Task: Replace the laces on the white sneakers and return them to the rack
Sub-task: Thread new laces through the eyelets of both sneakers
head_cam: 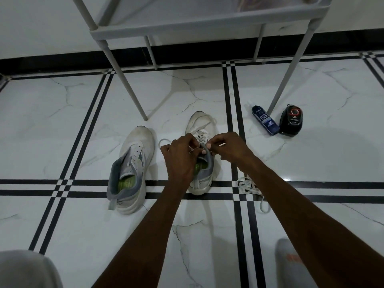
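Observation:
Two white sneakers with grey collars stand on the tiled floor. The left sneaker [133, 167] has empty eyelets and no lace. The right sneaker [200, 125] carries a white lace through its lower eyelets. My left hand [180, 156] and my right hand [228, 146] meet over its tongue, each pinching a strand of that lace. A loop of the lace [164, 142] hangs out to the left of my left hand. A loose white lace [249, 188] lies bunched on the floor to the right of the shoe.
The white rack [203, 23] stands just behind the shoes, its legs reaching the floor on either side of them. A blue cleaner bottle [266, 120] and a black polish container [291, 119] lie at the right. My knees show at the bottom corners.

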A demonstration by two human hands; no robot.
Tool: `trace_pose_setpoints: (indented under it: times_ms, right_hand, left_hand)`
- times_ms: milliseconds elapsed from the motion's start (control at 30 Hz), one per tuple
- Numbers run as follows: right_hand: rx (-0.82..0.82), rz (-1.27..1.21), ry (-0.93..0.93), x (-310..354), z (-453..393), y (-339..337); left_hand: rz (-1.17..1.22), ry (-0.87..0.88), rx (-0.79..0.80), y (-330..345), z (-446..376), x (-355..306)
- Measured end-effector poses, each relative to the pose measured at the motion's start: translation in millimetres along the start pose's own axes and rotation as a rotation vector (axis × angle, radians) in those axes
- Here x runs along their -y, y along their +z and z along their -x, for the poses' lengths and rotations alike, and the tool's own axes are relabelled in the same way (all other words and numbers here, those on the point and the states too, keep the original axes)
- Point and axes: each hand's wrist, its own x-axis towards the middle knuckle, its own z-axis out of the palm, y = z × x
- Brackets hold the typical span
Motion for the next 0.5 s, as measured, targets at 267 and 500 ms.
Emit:
trace_pose_setpoints:
  times_ms: [267, 500]
  right_hand:
    - [0.215, -0.202, 0.250, 2, -7, -6]
    - [0.263, -0.097, 0.172, 2, -6, 6]
  left_hand:
    - [-0.003, 0.026, 0.029, 1, -2, 3]
    - [-0.018, 0.047, 0.007, -2, -1, 2]
